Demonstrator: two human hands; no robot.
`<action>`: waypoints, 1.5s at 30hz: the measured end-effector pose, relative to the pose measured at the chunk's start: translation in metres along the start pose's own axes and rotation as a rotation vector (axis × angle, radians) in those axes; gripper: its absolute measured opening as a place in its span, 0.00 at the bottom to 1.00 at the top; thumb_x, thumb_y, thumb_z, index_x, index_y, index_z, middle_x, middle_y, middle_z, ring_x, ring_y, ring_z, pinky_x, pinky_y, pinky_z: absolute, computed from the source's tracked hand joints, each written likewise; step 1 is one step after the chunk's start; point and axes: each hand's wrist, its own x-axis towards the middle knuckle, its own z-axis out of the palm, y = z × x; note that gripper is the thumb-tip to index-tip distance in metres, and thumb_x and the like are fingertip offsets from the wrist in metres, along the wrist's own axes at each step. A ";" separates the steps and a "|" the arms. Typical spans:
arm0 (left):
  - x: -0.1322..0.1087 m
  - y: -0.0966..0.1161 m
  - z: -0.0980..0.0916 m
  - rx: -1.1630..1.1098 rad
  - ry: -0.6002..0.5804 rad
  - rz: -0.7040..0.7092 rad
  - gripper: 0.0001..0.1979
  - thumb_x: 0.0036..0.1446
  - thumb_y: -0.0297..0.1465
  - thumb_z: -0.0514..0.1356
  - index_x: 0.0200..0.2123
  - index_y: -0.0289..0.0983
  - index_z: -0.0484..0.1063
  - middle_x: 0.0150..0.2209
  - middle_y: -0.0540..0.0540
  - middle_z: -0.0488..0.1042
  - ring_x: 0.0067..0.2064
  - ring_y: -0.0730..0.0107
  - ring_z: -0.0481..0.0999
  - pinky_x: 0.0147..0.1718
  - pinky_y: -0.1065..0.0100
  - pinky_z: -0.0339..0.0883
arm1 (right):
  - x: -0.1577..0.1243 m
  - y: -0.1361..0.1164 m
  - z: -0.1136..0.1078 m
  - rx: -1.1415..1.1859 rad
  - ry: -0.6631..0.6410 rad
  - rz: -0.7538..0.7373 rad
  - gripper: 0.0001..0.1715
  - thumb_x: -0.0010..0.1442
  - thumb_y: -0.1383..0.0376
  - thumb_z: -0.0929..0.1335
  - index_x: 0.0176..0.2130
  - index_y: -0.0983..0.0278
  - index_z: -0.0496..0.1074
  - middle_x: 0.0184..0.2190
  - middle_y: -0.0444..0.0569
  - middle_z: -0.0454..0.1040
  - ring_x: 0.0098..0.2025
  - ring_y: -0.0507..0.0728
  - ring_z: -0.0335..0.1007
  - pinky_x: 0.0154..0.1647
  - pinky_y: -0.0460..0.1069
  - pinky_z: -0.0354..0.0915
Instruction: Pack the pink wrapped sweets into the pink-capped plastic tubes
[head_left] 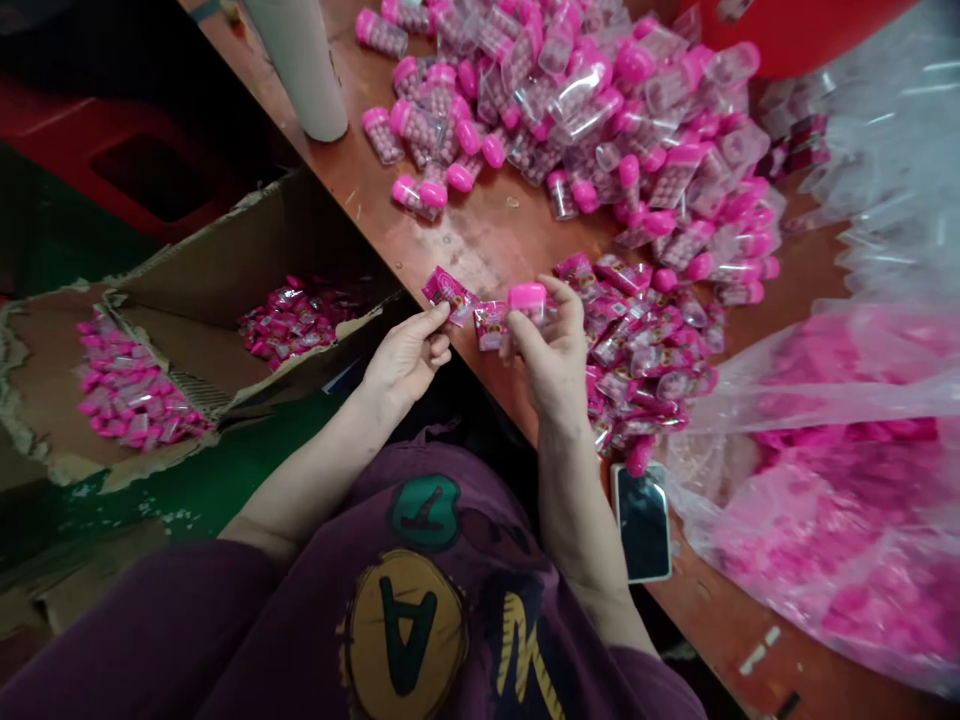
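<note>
My left hand [409,352] pinches a small pink printed sachet [448,292] between thumb and forefinger, over the near edge of the brown table [487,240]. My right hand [551,355] grips a small clear bottle with a pink cap [526,297], and a second pink sachet [490,325] sits against it between the hands. Just right of my right hand lies a heap of filled pink-capped bottles [645,350]. Farther back, a larger pile of clear pink-capped bottles [585,110] covers the table.
An open cardboard box [225,290] on the floor at left holds pink sachets [289,320], with more on its flap [127,395]. A phone [643,520] lies at the table edge. Clear plastic bags of pink caps [847,500] fill the right. A white cylinder [304,65] stands at the back.
</note>
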 end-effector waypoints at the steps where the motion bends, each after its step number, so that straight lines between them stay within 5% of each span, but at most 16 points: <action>1: -0.001 -0.003 0.002 -0.014 0.008 -0.018 0.14 0.52 0.30 0.74 0.30 0.34 0.71 0.25 0.54 0.70 0.19 0.87 0.59 0.17 0.77 0.50 | -0.014 -0.002 0.000 0.038 0.019 0.009 0.28 0.65 0.49 0.71 0.59 0.50 0.61 0.37 0.43 0.72 0.24 0.48 0.65 0.23 0.47 0.65; 5: -0.008 -0.015 0.013 -0.005 0.028 -0.087 0.15 0.54 0.33 0.74 0.31 0.34 0.70 0.25 0.54 0.71 0.18 0.87 0.57 0.16 0.76 0.49 | -0.049 0.003 0.007 0.029 0.068 0.008 0.26 0.68 0.47 0.68 0.60 0.50 0.62 0.39 0.44 0.72 0.23 0.48 0.65 0.22 0.48 0.66; 12: -0.027 -0.031 0.021 0.087 -0.104 -0.058 0.16 0.55 0.35 0.73 0.30 0.34 0.70 0.24 0.54 0.69 0.19 0.85 0.60 0.17 0.76 0.51 | -0.066 0.007 0.013 0.087 0.124 0.025 0.28 0.66 0.47 0.70 0.59 0.53 0.62 0.36 0.42 0.72 0.21 0.47 0.64 0.19 0.46 0.62; 21: -0.038 -0.036 0.018 0.359 -0.227 0.021 0.22 0.54 0.44 0.73 0.26 0.33 0.73 0.20 0.50 0.69 0.21 0.81 0.64 0.20 0.73 0.51 | -0.079 0.009 0.001 0.248 -0.004 0.142 0.32 0.65 0.45 0.71 0.60 0.55 0.60 0.30 0.38 0.70 0.18 0.46 0.58 0.14 0.43 0.53; 29: -0.041 -0.036 0.020 0.353 -0.304 -0.080 0.18 0.51 0.38 0.76 0.27 0.32 0.74 0.18 0.54 0.64 0.17 0.86 0.54 0.18 0.73 0.43 | -0.089 0.017 0.000 -0.065 -0.008 -0.035 0.37 0.66 0.46 0.69 0.66 0.53 0.57 0.34 0.44 0.73 0.31 0.53 0.71 0.32 0.51 0.71; 34: -0.042 -0.038 0.019 0.412 -0.294 -0.173 0.17 0.52 0.37 0.75 0.27 0.31 0.74 0.18 0.53 0.66 0.16 0.87 0.54 0.18 0.73 0.41 | -0.089 0.025 -0.004 -0.005 -0.030 0.002 0.38 0.66 0.44 0.68 0.67 0.52 0.54 0.33 0.42 0.72 0.30 0.53 0.70 0.32 0.52 0.71; 38: -0.045 -0.040 0.019 0.388 -0.230 -0.100 0.16 0.51 0.35 0.76 0.27 0.32 0.73 0.20 0.52 0.68 0.18 0.86 0.56 0.18 0.74 0.45 | -0.096 0.030 -0.003 -0.075 0.011 -0.041 0.40 0.67 0.44 0.68 0.69 0.51 0.52 0.37 0.45 0.74 0.33 0.54 0.72 0.34 0.52 0.71; 45: -0.047 -0.045 0.015 0.430 -0.263 -0.089 0.17 0.53 0.38 0.74 0.29 0.32 0.74 0.16 0.54 0.65 0.15 0.84 0.57 0.17 0.74 0.46 | -0.107 0.031 -0.007 0.234 -0.121 0.136 0.41 0.66 0.48 0.70 0.68 0.50 0.50 0.26 0.34 0.64 0.17 0.46 0.50 0.16 0.44 0.53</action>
